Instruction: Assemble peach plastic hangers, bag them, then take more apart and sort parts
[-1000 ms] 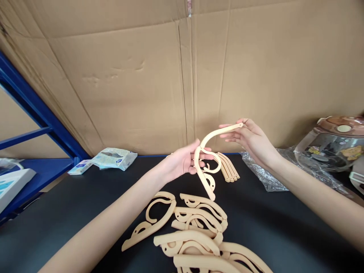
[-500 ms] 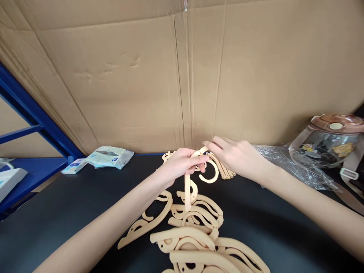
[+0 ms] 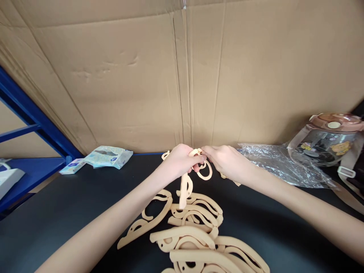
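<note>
A beige folding clothes hanger [image 3: 183,191] is held up above the table between both hands. My left hand [image 3: 182,161] is closed around its middle, with one arm of the hanger pointing down below the fingers. The curved hook [image 3: 209,172] hangs out between the hands. My right hand [image 3: 226,161] pinches the hanger's other side near the joint; its fingertips are partly hidden. Below lie several more beige folding hangers [image 3: 196,256], folded and overlapping. A single folded hanger [image 3: 153,225] rests left of them.
The black tabletop [image 3: 71,216] ends at a cardboard wall [image 3: 136,83]. Light-blue packets [image 3: 109,156] lie at the back left beside a blue metal frame [image 3: 36,110]. At right are crumpled clear plastic [image 3: 273,163] and a strapped clear bottle [image 3: 327,144]. More beige pieces [image 3: 165,154] show behind my hands.
My right hand has come slightly lower and closer to my left, covering the pieces behind it. The held hanger has turned, its lower arm and hook shifting a little left.
</note>
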`<action>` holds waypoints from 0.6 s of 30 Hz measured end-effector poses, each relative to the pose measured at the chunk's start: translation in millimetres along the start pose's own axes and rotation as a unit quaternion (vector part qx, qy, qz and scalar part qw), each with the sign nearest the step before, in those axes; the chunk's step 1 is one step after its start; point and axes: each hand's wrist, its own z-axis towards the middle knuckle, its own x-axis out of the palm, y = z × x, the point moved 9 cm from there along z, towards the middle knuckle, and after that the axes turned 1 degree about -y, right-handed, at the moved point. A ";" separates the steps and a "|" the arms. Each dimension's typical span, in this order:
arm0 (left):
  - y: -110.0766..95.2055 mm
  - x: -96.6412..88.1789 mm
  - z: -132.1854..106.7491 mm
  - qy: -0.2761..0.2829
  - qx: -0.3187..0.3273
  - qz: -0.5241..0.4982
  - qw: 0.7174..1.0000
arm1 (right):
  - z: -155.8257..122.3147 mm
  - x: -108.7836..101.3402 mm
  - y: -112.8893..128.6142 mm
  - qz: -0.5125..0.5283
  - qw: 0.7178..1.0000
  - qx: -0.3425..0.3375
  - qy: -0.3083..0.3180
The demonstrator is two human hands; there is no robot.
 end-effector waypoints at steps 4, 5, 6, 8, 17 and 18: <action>5.7 -0.4 1.9 0.046 -0.003 0.036 0.998 | 4.4 8.3 -6.2 0.038 0.999 0.012 0.026; 9.1 -0.7 1.4 0.057 -0.004 0.051 0.997 | 5.6 11.0 -12.5 0.042 0.998 0.020 0.034; 12.7 -1.4 0.7 0.066 -0.005 0.066 0.996 | 6.8 13.5 -21.7 0.042 0.998 0.033 0.040; 17.7 -3.5 -1.1 0.078 -0.001 0.087 0.993 | 8.2 17.5 -47.4 0.028 0.995 0.080 0.043; -4.9 -23.0 -0.6 -0.007 0.092 -0.002 0.996 | -7.4 62.9 -116.0 -0.040 0.956 0.267 0.114; -5.7 -24.1 -0.5 -0.018 0.096 -0.009 0.995 | -8.5 67.9 -116.2 -0.042 0.954 0.271 0.121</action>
